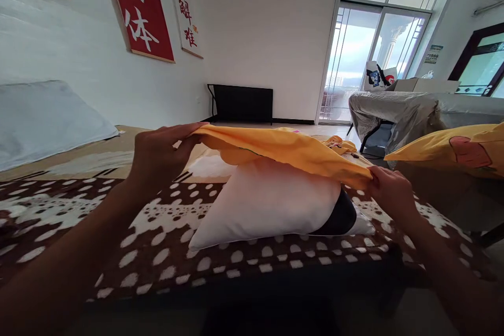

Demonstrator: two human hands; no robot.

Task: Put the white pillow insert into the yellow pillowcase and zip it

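Note:
A yellow pillowcase (275,144) is stretched between my two hands above a white pillow. My left hand (165,152) pinches its left end, fingers closed on the cloth. At the opposite, lower end, my right hand (394,191) grips the fabric between thumb and fingers. Beneath the cloth the white pillow (260,205), with a black patch near its right corner, lies on a brown blanket (165,257) with white spots. The pillowcase hides the pillow's top edge.
A pale pillow (47,121) lies at the left. To the right sits a yellow cushion (444,147) with a reddish print. More yellow cloth (338,144) lies behind the pillowcase. Beyond stands a plastic-covered table (397,107) with boxes and a bag; a black panel (244,104) leans by the wall.

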